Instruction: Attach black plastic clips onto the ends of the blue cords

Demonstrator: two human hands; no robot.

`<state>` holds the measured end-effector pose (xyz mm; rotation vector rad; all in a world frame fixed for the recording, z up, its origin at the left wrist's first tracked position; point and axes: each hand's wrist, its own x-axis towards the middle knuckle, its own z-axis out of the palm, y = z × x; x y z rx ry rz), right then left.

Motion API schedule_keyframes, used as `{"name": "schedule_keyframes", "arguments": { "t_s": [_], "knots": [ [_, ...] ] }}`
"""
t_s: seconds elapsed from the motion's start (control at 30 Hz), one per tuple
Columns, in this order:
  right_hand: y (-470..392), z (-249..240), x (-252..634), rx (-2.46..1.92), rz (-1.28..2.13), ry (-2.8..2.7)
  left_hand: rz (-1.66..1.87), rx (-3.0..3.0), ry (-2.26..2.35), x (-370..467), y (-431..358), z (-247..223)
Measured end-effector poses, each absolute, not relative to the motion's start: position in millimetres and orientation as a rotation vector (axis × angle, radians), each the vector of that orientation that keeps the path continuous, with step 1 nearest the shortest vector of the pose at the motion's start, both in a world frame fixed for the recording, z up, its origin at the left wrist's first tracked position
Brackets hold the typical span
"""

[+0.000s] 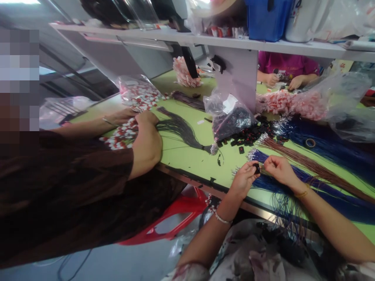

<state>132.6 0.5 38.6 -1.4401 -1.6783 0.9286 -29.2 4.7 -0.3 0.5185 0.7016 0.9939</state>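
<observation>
Between the thumb and fingers of my left hand (243,180) is a small black plastic connector housing (257,168), held up over the table's front edge. Just to its right, my right hand (281,171) is closed in a pinch. Whatever those fingertips hold is too small to make out. Under and behind both hands lie bundles of dark blue wires (331,187) with silvery terminal ends. A bundle of brown wires (316,162) stretches past my right hand toward the right. Beyond my hands is a loose pile of black connector housings (249,132).
A co-worker's arms (146,136) reach over red-and-white connectors (120,134) at left, beside a grey wire bundle (187,128). A plastic bag (234,119) holds black parts. A roll of tape (309,143) lies on blue wires. Another person sits opposite, below a shelf (205,39). A red stool (172,214) stands below.
</observation>
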Motion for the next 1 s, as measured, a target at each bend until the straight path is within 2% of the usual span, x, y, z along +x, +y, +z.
{"name": "schedule_keyframes", "arguments": {
  "t_s": [0.73, 1.0],
  "knots": [
    [-9, 36, 123, -1.643, 0.519, -1.896, 0.992, 0.563, 0.715, -29, 2, -2],
    [-10, 42, 126, -1.534, 0.648, -2.007, 1.022, 0.663, 0.813, -24, -4, -2]
  ]
}}
